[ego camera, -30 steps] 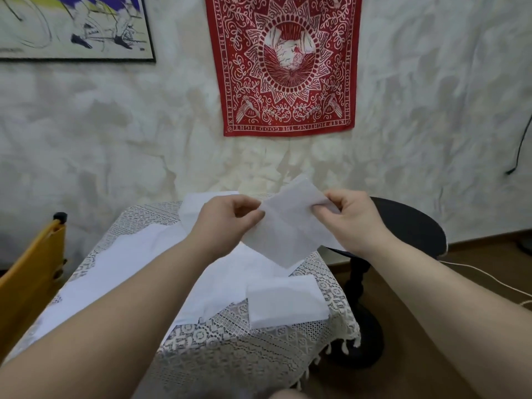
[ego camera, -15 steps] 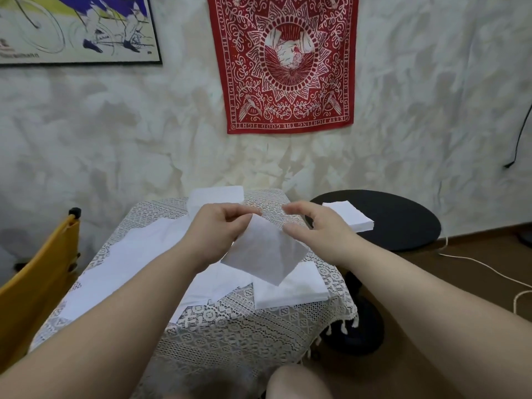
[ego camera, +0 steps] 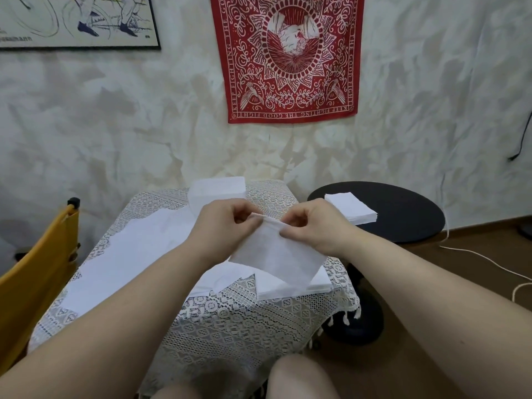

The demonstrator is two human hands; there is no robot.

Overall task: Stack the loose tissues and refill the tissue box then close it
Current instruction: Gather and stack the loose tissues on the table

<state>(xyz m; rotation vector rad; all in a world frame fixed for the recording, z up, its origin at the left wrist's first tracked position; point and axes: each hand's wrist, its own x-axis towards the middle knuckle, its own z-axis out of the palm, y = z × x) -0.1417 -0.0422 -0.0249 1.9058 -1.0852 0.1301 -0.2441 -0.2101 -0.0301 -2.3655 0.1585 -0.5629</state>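
We have a single view, from a camera worn on the head, looking forward and down over the lace-covered desk [ego camera: 236,321]. The desk sits close below us, filling the lower middle of the picture, its far edge against the wall. Beyond the desk the view takes in the red bandana [ego camera: 290,59] hanging above it, and the round black side table [ego camera: 403,220] right of the desk.

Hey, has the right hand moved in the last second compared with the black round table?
Yes. The right hand has come in toward the left hand, off the black round table, so both now pinch the top edge of the tissue.
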